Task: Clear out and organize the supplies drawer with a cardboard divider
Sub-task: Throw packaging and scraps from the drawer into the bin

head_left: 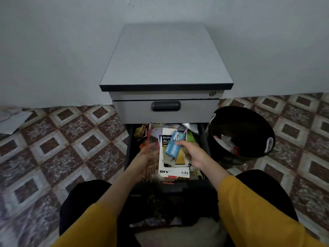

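So, head view: the supplies drawer (pixel 129 145) is pulled open and stuffed. My right grip (pixel 194 154) pinches a blue staples box (pixel 173 146) near its middle, over the white battery card (pixel 173 169). It looks like light, stiff cardboard, so I'd squeeze the long sides. My left grip (pixel 147 157) is blurry but seems curled round the plastic-sleeved packs (pixel 152 134) on the left. Those look slick and floppy, best taken by an edge. The drawer walls are tight on both sides, so the open room is straight up. The black bin (pixel 252 122) sits just right of it. No cardboard divider in sight.
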